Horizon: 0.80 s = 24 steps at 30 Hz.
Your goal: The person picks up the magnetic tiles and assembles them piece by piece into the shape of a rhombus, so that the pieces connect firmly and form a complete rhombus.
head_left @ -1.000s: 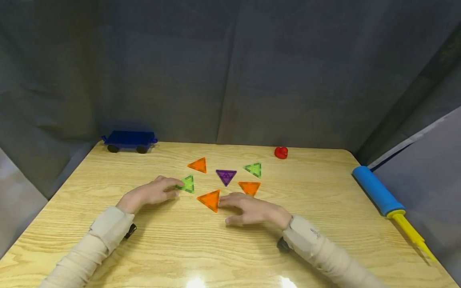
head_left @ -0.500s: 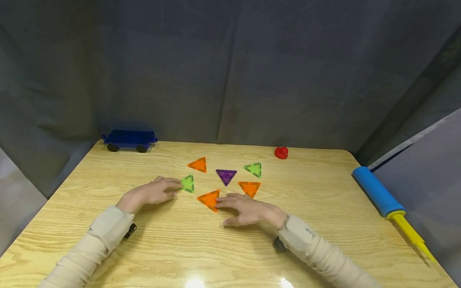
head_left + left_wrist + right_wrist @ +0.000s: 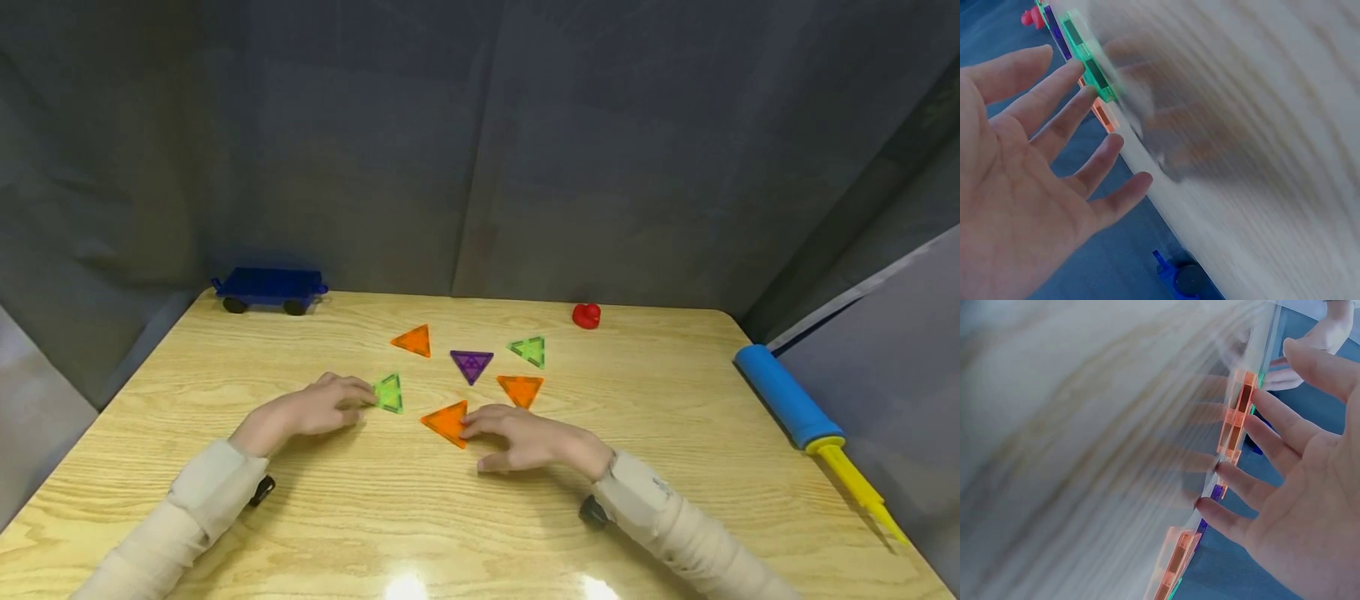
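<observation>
The person's left hand has its fingers spread and extended, the fingertips touching the left green triangle, which lies flat on the desk. The right hand, its fingers also spread, touches the right edge of the front orange triangle; neither hand grips its piece. These two triangles lie near each other, apart. Beyond them is a purple triangle, between the rear orange triangle and the right green triangle. Another orange triangle lies just past the right hand's knuckles. A blue wagon stands at the far left corner; a small red figure sits near the far edge.
</observation>
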### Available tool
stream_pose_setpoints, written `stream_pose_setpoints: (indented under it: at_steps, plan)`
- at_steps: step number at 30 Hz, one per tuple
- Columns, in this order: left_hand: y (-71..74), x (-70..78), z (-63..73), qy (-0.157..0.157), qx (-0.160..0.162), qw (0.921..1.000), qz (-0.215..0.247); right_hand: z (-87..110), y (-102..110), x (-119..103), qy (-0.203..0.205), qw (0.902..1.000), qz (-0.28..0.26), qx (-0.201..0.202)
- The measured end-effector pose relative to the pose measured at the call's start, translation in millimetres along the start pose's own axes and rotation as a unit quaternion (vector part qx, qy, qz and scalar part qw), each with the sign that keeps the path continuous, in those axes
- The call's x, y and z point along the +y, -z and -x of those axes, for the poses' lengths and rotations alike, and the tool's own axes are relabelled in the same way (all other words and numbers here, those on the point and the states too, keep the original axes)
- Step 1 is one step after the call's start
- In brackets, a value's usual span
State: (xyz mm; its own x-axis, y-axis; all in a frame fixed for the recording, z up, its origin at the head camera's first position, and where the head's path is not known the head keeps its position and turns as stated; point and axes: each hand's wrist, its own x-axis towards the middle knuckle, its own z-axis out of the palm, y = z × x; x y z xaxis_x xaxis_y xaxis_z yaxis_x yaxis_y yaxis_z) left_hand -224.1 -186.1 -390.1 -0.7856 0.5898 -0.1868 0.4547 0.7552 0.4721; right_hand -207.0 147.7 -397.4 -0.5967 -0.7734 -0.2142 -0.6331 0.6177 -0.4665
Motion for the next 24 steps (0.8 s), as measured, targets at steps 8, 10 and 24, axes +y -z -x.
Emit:
stream_pose_setpoints:
  at_steps: [8,10,24]
  plan:
    - [-2.9,9.6,6.7,0.005,-0.004,1.0000,0.007,3.9,0,0,0.009,0.9999,-0.015,0.000]
    - [-2.9,12.0,7.3,0.001,-0.006,1.0000,0.005,4.1,1,0,0.009,0.9998,-0.017,-0.001]
    - [-6.0,15.0,3.1,-0.019,-0.007,0.9994,0.027,-0.2,0,2,-0.001,0.9982,-0.048,0.036]
